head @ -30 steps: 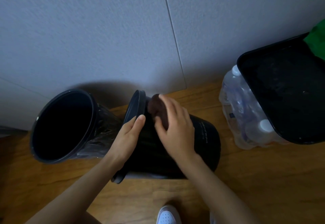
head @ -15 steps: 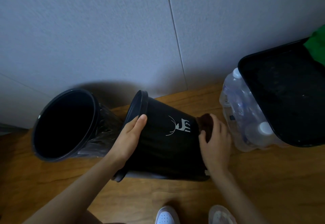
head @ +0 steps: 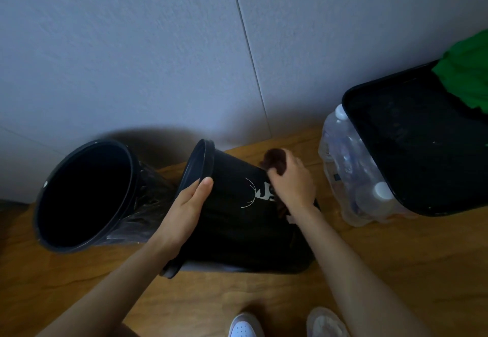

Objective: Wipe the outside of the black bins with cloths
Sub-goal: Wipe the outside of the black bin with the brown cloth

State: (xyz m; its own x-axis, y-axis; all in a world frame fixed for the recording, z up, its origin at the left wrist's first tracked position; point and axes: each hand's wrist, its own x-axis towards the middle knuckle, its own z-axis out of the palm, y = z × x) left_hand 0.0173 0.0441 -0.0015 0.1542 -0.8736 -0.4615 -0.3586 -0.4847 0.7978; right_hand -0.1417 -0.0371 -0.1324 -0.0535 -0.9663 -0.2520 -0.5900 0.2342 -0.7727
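Head view, nearest first: my white shoes [head: 245, 324] stand on the brown wooden floor [head: 396, 257]. Just beyond them a round black plastic bin with a white deer mark [head: 237, 231] lies tipped on its side, mouth to the left. My left hand [head: 184, 209] grips its rim, thumb on the outer wall; the fingers are hidden. My right hand [head: 293, 183] curls round a dark brown cloth [head: 276, 159], pressing it on the bin's upper side beside the deer mark. A second round black bin with a clear liner [head: 84, 194] leans beside it on the left. To the right, a shrink-wrapped pack of water bottles [head: 351, 172] touches a rectangular black bin [head: 422, 151] bearing a green fabric [head: 467, 77], against the grey wall [head: 158, 46].
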